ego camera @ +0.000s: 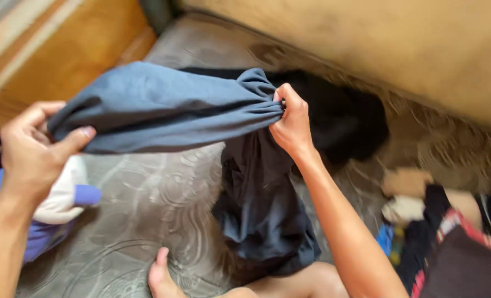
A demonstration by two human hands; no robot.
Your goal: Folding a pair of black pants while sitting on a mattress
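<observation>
Right hand (292,124) fingers were pinched tight on a bunched fold of the dark blue garment (162,107); left hand (30,149) clamped its other end between thumb and fingers, so the cloth was stretched in the air above the grey patterned mattress (146,204), rest hanging down. Looked soft, light and floppy, best gripped at gathered edges. No containers visible; a black cloth (339,116) and a mixed clothes pile (449,237) lay nearby.

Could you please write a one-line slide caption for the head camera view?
Left hand and right hand stretch a blue-grey garment above a patterned grey mattress.
</observation>
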